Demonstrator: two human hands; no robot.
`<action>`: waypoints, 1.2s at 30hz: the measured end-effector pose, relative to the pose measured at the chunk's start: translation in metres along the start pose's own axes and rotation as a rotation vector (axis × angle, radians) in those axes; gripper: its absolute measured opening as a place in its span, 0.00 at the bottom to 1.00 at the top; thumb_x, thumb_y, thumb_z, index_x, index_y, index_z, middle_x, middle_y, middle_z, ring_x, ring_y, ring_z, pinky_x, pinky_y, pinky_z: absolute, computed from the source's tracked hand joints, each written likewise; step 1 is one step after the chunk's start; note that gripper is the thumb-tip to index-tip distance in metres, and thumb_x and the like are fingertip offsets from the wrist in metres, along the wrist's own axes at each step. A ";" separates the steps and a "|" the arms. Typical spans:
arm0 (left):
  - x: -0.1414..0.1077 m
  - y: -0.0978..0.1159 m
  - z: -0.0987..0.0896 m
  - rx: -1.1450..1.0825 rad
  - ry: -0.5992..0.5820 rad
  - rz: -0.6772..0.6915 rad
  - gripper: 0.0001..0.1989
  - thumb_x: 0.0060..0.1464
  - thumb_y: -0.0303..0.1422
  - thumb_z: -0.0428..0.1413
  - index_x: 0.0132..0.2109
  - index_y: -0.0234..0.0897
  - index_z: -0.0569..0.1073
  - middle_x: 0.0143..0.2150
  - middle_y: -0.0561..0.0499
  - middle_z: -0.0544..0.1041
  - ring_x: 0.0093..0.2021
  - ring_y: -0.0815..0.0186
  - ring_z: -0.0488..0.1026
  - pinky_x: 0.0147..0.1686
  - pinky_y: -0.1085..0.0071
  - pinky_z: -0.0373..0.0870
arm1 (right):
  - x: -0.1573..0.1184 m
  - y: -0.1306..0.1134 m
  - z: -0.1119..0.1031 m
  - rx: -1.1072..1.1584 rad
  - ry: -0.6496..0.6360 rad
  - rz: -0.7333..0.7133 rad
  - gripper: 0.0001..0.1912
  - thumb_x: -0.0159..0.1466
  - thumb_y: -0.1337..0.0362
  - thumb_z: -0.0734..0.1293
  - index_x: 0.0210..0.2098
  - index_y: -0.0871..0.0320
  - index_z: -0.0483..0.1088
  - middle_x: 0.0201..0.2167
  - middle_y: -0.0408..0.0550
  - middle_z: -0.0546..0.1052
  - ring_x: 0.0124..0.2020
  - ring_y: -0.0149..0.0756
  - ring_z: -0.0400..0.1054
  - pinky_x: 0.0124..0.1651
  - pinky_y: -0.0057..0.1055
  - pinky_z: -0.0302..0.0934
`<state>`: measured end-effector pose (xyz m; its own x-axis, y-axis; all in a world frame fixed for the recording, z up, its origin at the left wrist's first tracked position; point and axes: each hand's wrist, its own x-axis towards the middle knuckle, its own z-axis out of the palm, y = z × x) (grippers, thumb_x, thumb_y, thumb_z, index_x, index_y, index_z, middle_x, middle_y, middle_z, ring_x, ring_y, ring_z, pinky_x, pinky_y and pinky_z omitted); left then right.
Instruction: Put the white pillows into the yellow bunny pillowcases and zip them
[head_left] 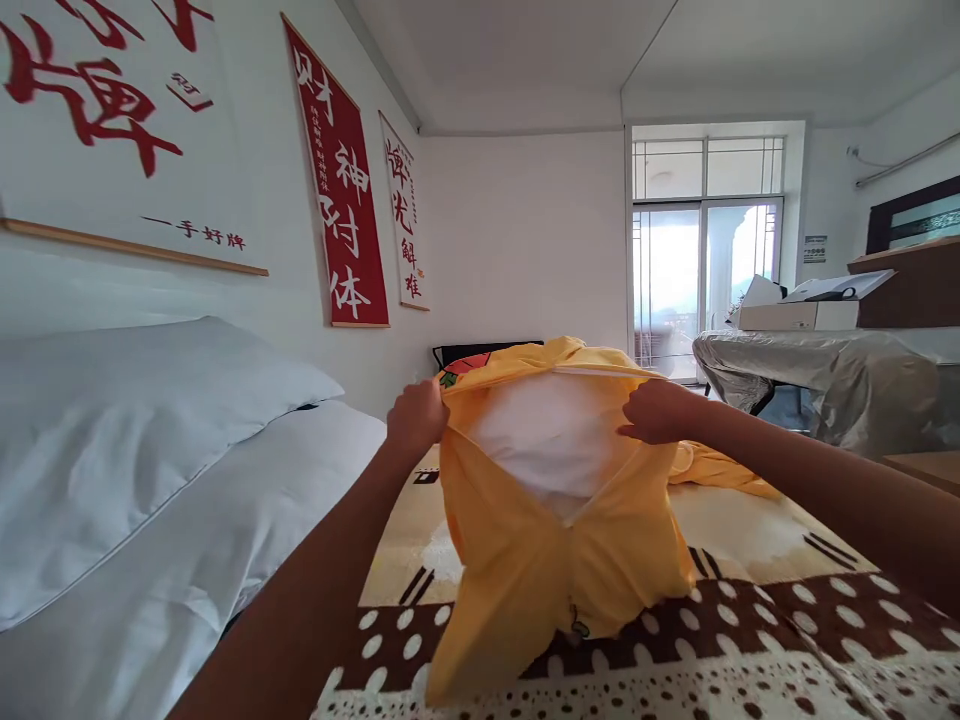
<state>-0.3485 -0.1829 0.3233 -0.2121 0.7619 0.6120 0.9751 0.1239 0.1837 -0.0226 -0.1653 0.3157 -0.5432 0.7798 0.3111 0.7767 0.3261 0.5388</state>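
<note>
Both hands hold up a bright yellow fabric pillowcase [525, 560] by its open edge, above a bed. The left hand [417, 416] grips the left side of the opening and the right hand [654, 411] grips the right side, pulling it apart so that a white pillow [551, 440] shows inside. The case's lower end hangs down onto a brown bedspread with white dots [757, 640]. To the left lie two plain white pillows [142, 440], and above them red and white calligraphy banners [341, 190] hang on the wall. On the right a table draped in grey plastic sheeting [825, 375] carries flat cardboard boxes [799, 312]
</note>
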 end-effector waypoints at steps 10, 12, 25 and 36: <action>0.056 0.049 -0.040 -0.044 0.276 0.057 0.18 0.60 0.29 0.42 0.53 0.37 0.70 0.43 0.35 0.75 0.40 0.52 0.73 0.31 0.64 0.62 | -0.025 -0.091 -0.031 0.088 0.578 -0.533 0.28 0.70 0.53 0.52 0.22 0.60 0.67 0.17 0.47 0.69 0.20 0.30 0.59 0.29 0.32 0.45; 0.037 0.067 -0.026 0.076 0.260 0.287 0.19 0.63 0.31 0.39 0.53 0.36 0.69 0.39 0.37 0.76 0.38 0.55 0.74 0.31 0.66 0.61 | -0.032 -0.109 -0.029 0.217 0.631 -0.616 0.25 0.69 0.52 0.54 0.21 0.59 0.65 0.17 0.44 0.67 0.20 0.30 0.58 0.28 0.31 0.45; -0.077 0.085 0.041 0.137 -0.088 0.809 0.11 0.60 0.25 0.44 0.43 0.35 0.70 0.35 0.47 0.77 0.35 0.61 0.75 0.28 0.70 0.61 | -0.062 -0.099 0.131 0.726 -0.027 0.250 0.50 0.46 0.75 0.61 0.67 0.51 0.43 0.61 0.54 0.60 0.60 0.48 0.54 0.56 0.46 0.49; -0.067 -0.065 0.080 0.413 -0.404 0.270 0.16 0.54 0.23 0.42 0.38 0.33 0.74 0.42 0.41 0.75 0.42 0.57 0.74 0.34 0.67 0.65 | -0.056 -0.021 0.108 0.423 -0.132 0.468 0.11 0.55 0.72 0.58 0.31 0.59 0.71 0.31 0.55 0.75 0.34 0.45 0.69 0.31 0.32 0.50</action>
<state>-0.3929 -0.1912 0.2091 0.0066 0.9702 0.2423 0.9523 0.0678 -0.2974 0.0257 -0.1579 0.2024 -0.0940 0.9411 0.3249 0.9952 0.0973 0.0062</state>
